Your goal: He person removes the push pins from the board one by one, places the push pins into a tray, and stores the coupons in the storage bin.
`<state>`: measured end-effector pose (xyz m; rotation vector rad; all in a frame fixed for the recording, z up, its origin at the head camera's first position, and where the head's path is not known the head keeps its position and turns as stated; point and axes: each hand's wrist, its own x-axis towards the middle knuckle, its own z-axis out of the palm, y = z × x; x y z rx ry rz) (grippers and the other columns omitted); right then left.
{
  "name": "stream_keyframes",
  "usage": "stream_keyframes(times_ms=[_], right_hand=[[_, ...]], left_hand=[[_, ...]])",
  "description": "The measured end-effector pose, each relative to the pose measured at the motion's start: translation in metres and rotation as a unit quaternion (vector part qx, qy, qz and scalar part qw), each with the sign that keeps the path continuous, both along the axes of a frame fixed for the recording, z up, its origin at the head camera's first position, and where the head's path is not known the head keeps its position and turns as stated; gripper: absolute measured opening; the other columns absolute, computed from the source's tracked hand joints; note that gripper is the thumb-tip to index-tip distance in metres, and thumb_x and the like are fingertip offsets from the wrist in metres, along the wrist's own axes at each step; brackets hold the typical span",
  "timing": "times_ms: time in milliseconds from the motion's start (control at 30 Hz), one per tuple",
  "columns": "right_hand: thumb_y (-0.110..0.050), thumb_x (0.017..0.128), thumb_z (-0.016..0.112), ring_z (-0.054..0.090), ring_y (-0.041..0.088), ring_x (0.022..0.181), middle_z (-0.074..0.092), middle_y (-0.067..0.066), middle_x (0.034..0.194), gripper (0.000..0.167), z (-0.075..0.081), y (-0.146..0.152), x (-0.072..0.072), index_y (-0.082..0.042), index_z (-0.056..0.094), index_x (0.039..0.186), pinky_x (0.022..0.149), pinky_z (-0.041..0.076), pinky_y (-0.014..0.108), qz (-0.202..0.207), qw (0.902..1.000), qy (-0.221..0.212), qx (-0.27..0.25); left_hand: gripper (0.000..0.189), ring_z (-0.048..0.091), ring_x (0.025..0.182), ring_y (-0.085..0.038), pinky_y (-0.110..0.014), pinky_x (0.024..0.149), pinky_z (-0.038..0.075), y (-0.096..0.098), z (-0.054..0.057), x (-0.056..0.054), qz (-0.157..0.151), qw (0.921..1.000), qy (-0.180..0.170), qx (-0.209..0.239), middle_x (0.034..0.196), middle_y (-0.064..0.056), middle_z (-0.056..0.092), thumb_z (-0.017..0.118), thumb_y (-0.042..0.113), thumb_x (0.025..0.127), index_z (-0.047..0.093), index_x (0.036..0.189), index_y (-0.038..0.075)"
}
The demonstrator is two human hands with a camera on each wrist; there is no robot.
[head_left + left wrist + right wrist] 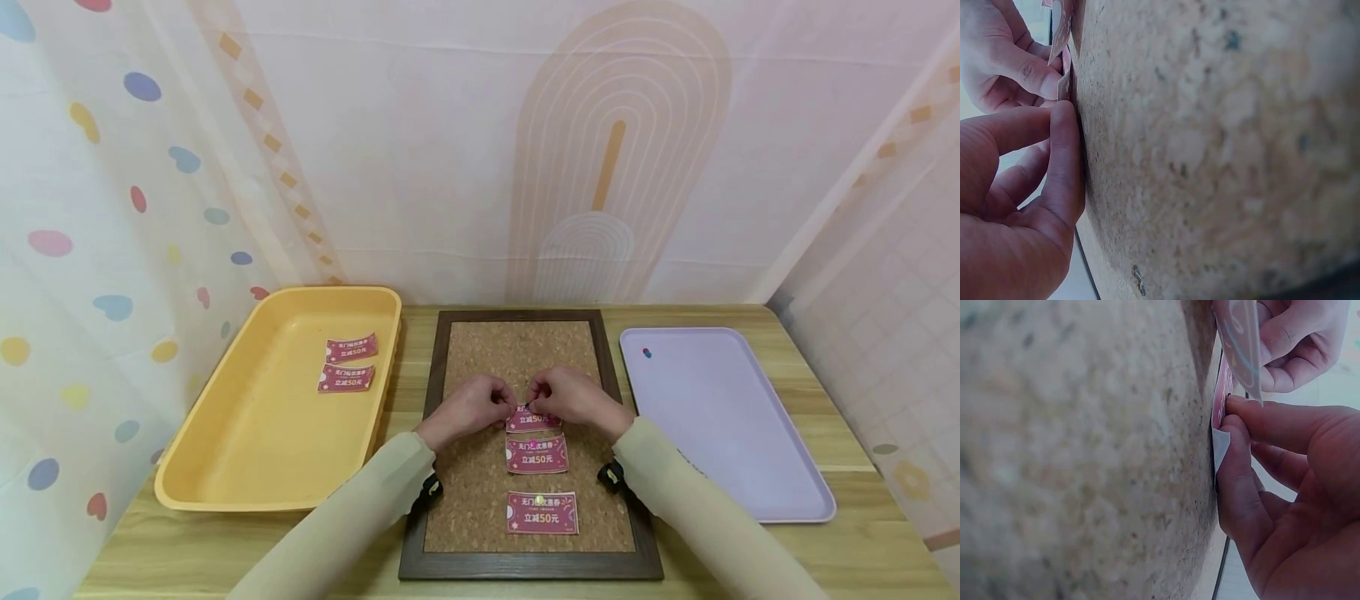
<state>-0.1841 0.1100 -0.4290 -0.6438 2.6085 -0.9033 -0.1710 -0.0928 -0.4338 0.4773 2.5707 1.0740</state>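
A framed cork board lies under both hands. My left hand pinches the left edge of the uppermost pink coupon between thumb and index finger. At that coupon's top edge, my right hand pinches a small dark pushpin, mostly hidden by the fingertips. In the right wrist view, the right fingertips press at the coupon, whose white corner curls up. Below it, a second coupon carries a pink pushpin; the lowest coupon carries a yellow pushpin.
Left of the board stands a yellow tray with two more coupons, one upper and one lower. To the right lies a lilac tray holding small red and blue pushpins. A patterned curtain hangs behind the wooden table.
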Motion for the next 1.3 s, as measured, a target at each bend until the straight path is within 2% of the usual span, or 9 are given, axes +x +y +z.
stream_keyframes(times_ms=[633, 1000, 1300], right_hand=[[-0.004, 0.096, 0.068, 0.056, 0.011, 0.062, 0.063, -0.002, 0.076, 0.008, 0.0008, -0.0034, -0.0023, -0.01, 0.07, 0.091, 0.056, 0.044, 0.025, 0.012, 0.9996, -0.024, -0.001], [0.0, 0.096, 0.066, 0.055, 0.011, 0.063, 0.062, 0.0, 0.077, 0.008, 0.0012, -0.0005, -0.0013, -0.006, 0.069, 0.091, 0.057, 0.045, 0.025, 0.021, 0.9986, -0.038, -0.032], [0.0, 0.096, 0.066, 0.055, 0.011, 0.063, 0.062, 0.0, 0.077, 0.009, 0.0004, 0.0005, -0.0018, -0.007, 0.069, 0.091, 0.057, 0.045, 0.026, 0.025, 0.9986, -0.034, -0.033]], left_hand=[[0.008, 0.058, 0.063, -0.008, -0.022, 0.057, 0.044, -0.0022, 0.0001, -0.0014, -0.011, 0.9999, 0.006, -0.007, 0.072, 0.003, 0.067, 0.069, 0.005, 0.093, 0.076, 0.091, 0.007], [0.009, 0.057, 0.062, -0.007, -0.021, 0.056, 0.043, -0.0021, -0.001, -0.0022, -0.02, 0.9997, 0.01, -0.004, 0.071, 0.004, 0.066, 0.068, 0.002, 0.092, 0.076, 0.09, 0.006], [0.009, 0.057, 0.063, -0.007, -0.021, 0.056, 0.044, -0.0021, -0.0005, -0.002, -0.021, 0.9997, 0.009, -0.005, 0.072, 0.003, 0.066, 0.068, 0.001, 0.092, 0.076, 0.091, 0.006]])
